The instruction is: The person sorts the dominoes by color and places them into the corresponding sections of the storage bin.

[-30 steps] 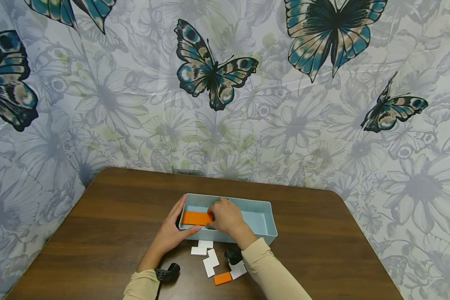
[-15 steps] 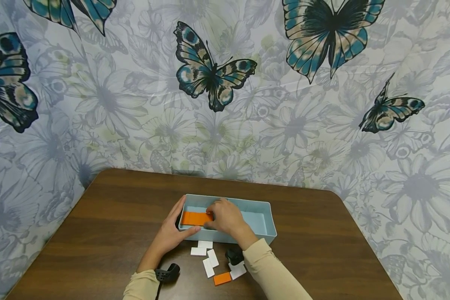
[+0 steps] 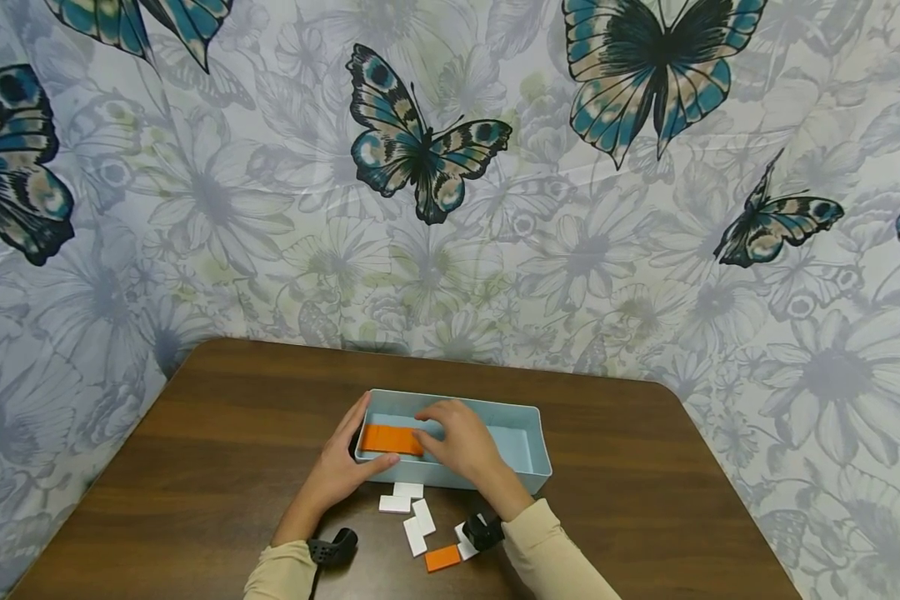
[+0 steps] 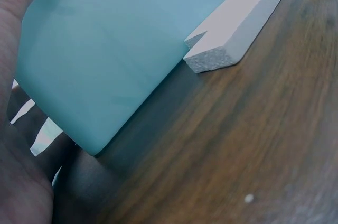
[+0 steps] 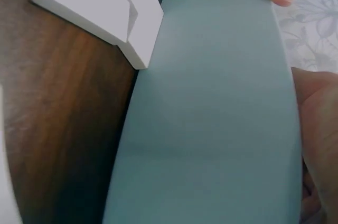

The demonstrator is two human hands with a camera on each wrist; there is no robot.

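Note:
A pale blue rectangular box (image 3: 480, 477) stands on the table, seen from its outer wall in both wrist views. My left hand (image 3: 337, 462) grips its left end, with the thumb over the front rim and the fingers along the end wall. Inside, on the left, orange rectangular blocks (image 3: 390, 439) lie side by side in a row. Over the box's middle is my right hand (image 3: 465, 446), thumb and forefinger apart at the right end of that row, with nothing seen between them. Its lower fingers are hidden in the head view.
Several white blocks (image 3: 395, 504) lie in front of the box, the closest against its wall (image 4: 232, 28). A loose orange block (image 3: 442, 558) lies nearer me, beside white blocks partly covered by the right wrist's black camera (image 3: 483, 532). Behind the wooden table (image 3: 630, 467) hangs a butterfly-patterned cloth.
My right thumb and fingers have spread and drawn back to the right from the orange row, uncovering its right end. The left hand keeps its hold on the box.

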